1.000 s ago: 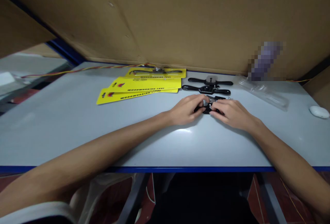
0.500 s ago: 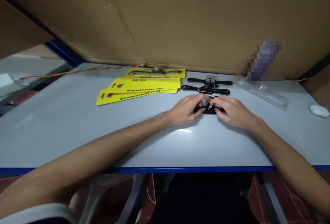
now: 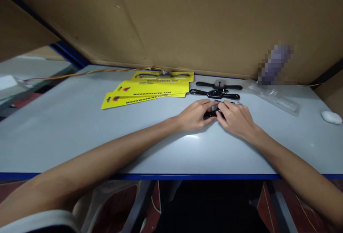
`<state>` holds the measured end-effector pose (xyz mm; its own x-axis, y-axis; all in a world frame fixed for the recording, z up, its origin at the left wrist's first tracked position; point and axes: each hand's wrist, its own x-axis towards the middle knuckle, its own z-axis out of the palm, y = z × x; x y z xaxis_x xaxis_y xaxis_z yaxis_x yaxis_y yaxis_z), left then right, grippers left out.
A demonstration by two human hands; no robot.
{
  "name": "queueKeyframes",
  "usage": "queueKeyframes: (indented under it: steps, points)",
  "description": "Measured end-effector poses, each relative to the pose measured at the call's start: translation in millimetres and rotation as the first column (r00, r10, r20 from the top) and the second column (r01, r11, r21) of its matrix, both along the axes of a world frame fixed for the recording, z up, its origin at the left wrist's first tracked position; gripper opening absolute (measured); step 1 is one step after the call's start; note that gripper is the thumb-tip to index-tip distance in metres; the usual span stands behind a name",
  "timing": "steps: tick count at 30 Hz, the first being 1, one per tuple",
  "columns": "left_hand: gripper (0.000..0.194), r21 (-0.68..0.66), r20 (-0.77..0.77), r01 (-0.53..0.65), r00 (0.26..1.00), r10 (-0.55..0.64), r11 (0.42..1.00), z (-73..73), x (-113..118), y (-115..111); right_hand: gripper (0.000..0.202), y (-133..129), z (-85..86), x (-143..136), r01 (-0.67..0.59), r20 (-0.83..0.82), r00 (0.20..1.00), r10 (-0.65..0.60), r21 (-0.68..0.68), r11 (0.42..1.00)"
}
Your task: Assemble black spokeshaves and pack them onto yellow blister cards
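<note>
A black spokeshave (image 3: 210, 114) lies low over the table between my two hands, mostly covered by fingers. My left hand (image 3: 195, 114) is closed around its left end, thumb in front and fingers behind. My right hand (image 3: 235, 117) has its fingers bent together over the tool's middle, at the small bright screw; its right handle is hidden. Just beyond, a second black spokeshave (image 3: 214, 93) lies on the table. Farther back rests a third spokeshave (image 3: 219, 84) with a grey plate at its centre. Small metal bits (image 3: 239, 103) show behind my right knuckles.
Several yellow cards (image 3: 150, 89) lie fanned at the back left, the rearmost bearing a packed tool. Clear plastic packaging (image 3: 278, 99) is at the back right, near a white rounded case (image 3: 331, 117). A cardboard wall (image 3: 171, 22) borders the table's (image 3: 80, 129) back.
My right hand has shifted left, from the spokeshave's right handle onto its middle, covering the screw. My left hand stays on the left end. The view has moved slightly.
</note>
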<state>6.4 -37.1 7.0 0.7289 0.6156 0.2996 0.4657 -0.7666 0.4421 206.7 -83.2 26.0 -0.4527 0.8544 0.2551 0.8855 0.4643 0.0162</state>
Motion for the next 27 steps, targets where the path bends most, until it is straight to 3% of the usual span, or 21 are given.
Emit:
queueKeyframes:
  steps: [6,14,21,27]
  points:
    - [0.04,-0.01,0.019,-0.018,1.0,0.018,1.0,-3.1,2,0,0.035,-3,-0.6,-13,0.098,0.051,0.994,-0.098,0.009,0.995]
    - [0.047,-0.04,-0.004,-0.16,0.987,0.16,0.986,5.9,12,-17,0.037,-8,10.1,-21,0.253,0.003,0.966,-0.257,-0.191,0.948]
    - [0.042,-0.024,-0.029,-0.209,0.978,0.208,0.978,5.1,15,-28,0.034,-8,13.0,-20,0.257,-0.144,0.938,-0.316,-0.326,0.91]
    - [0.044,-0.041,-0.038,-0.205,0.978,0.203,0.978,2.0,14,-28,0.031,-11,7.5,-18,0.226,-0.195,0.933,-0.302,-0.335,0.915]
